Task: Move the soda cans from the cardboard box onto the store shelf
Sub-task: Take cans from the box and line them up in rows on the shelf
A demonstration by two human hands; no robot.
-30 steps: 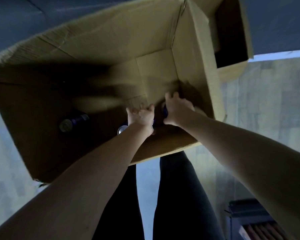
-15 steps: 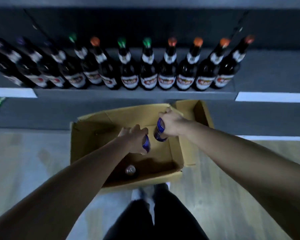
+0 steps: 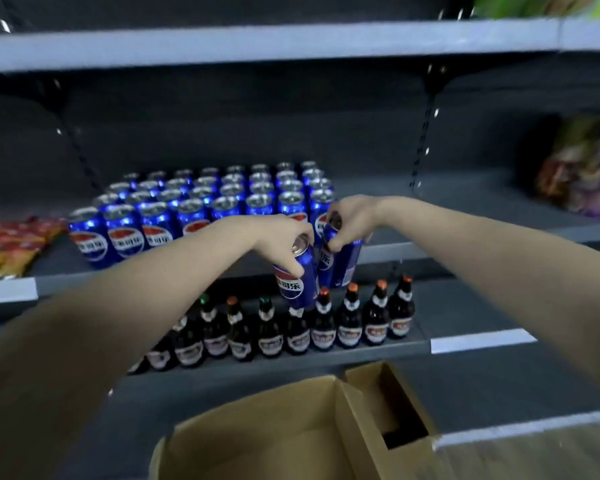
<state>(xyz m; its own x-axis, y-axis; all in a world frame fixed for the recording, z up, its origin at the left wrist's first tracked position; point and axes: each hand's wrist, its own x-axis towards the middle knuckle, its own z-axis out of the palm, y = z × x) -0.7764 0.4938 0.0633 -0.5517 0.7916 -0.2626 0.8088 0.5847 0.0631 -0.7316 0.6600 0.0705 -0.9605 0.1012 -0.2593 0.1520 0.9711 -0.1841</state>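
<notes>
Blue left can (image 3: 297, 284) is clamped in my left hand (image 3: 282, 237), right can (image 3: 342, 266) in my right hand (image 3: 352, 220), both near-upright. Bare shelf (image 3: 465, 206) lies frame right, nearer my right hand.

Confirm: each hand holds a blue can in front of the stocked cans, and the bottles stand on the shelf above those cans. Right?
One thing is off: the head view shows the bottles on the shelf below the stocked cans, not above. The rest holds: left hand grips a blue can, right hand grips a second can, in front of them.
</notes>
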